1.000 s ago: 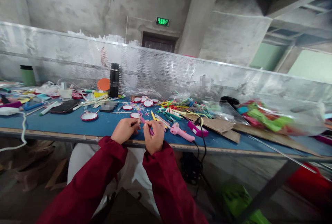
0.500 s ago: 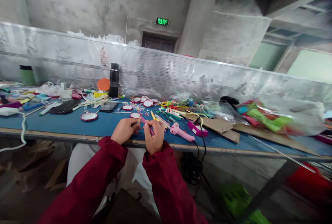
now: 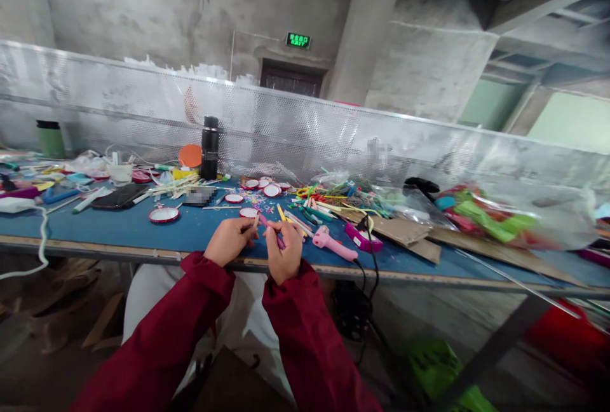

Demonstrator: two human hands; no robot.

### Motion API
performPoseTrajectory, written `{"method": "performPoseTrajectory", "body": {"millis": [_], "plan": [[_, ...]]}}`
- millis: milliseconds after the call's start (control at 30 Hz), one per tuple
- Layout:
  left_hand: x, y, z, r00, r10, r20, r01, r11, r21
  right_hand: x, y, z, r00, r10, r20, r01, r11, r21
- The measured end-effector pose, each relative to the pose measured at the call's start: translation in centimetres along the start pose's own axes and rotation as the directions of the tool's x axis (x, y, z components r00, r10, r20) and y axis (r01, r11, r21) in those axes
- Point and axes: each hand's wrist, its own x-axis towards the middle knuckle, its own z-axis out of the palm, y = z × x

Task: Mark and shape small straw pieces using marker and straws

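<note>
At the near edge of the blue worktop [image 3: 112, 226], just left of the middle of the scene, the person's two hands come close together, with a slender purple stick [image 3: 264, 221] and a small pale piece [image 3: 256, 221] between them. The left hand [image 3: 229, 240] has its fingers bent and pinched, thumb against forefinger, on the pale piece, which stands up roughly on end. The right hand [image 3: 284, 250] has its fingers drawn in around the purple stick, which slants from the palm toward the left hand; no gap shows between fingers and stick. Whether the stick's far tip touches the pale piece or stops just beside it, I cannot tell.

The step in hand looks like fine two-handed work, one hand steadying and the other guiding. As I judge it, the next move calls for a light, firm pinch on the left and a small, controlled motion of the stick on the right, since both pieces are slim and could slip or turn.

Just beyond the hands lies a red-rimmed disc [image 3: 248, 212], with tiny coloured bits [image 3: 257, 198] scattered farther off. To the right, a pink corded tool [image 3: 336, 245] lies near the right hand, and a purple box [image 3: 365, 238] sits past it.
</note>
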Motion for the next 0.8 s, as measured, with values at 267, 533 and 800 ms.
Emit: {"method": "performPoseTrajectory", "body": {"millis": [267, 533, 800], "plan": [[0.1, -0.29, 0.06, 1.0, -0.028, -0.002, 0.028, 0.999, -0.036, -0.11, 0.09, -0.07, 0.998, 0.047, -0.035, -0.046, 0.999, 0.025], [0.15, -0.37, -0.02, 0.999, -0.041, -0.006, 0.04, 0.998, -0.046, -0.05, 0.05, -0.03, 1.0, 0.003, -0.005, -0.003, 1.0, -0.012], [0.25, -0.6, 0.09, 1.0, -0.025, -0.002, 0.025, 0.999, -0.039, 0.0, -0.17, 0.06, 0.999, -0.034, 0.01, 0.034, 0.999, -0.026]]}}
